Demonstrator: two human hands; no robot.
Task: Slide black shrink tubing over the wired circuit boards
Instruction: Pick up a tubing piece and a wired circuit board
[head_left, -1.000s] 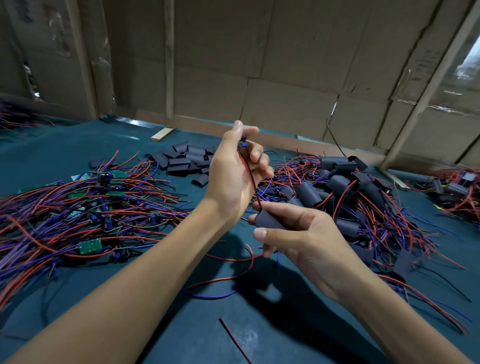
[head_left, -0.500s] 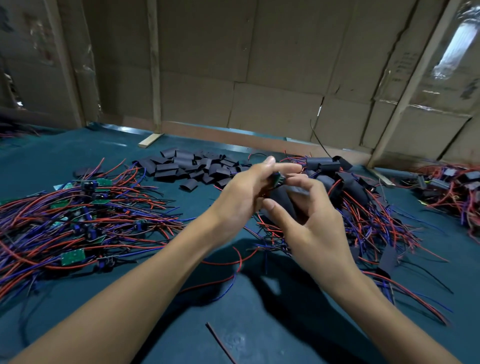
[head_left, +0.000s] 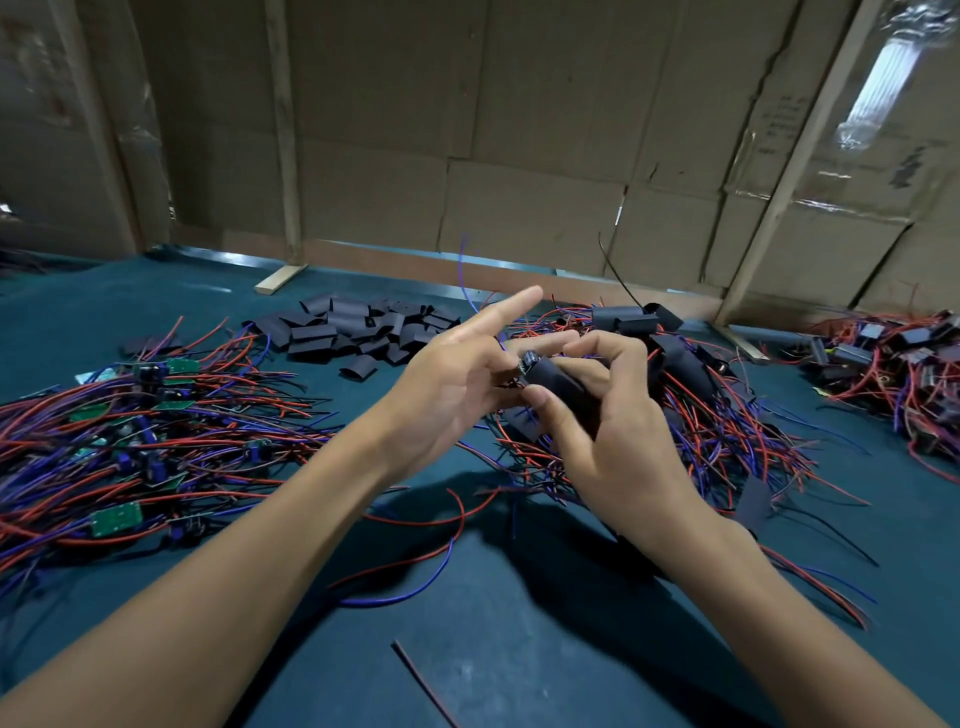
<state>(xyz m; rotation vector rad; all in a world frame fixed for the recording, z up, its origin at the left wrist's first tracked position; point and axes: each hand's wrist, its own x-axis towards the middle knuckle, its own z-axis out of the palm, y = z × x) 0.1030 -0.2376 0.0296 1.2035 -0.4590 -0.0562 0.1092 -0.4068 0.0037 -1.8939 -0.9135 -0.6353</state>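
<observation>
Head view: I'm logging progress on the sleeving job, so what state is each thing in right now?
Black tube: gripped by right hand, board end protruding.
Left hand: fingers extended, touching board end.
Bare boards pile: unsleeved.
Spare tubes: flat, unused.
Sleeved pile: covered.

Bare boards (head_left: 117, 519) with wires lie left; loose tubing pieces (head_left: 358, 330) far centre; sleeved boards (head_left: 675, 358) right, on the table (head_left: 519, 649).

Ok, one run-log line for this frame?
step: sleeving | right hand: grips black shrink tube | left hand: fingers extended, steadying green circuit board end | board: partly sleeved
</observation>
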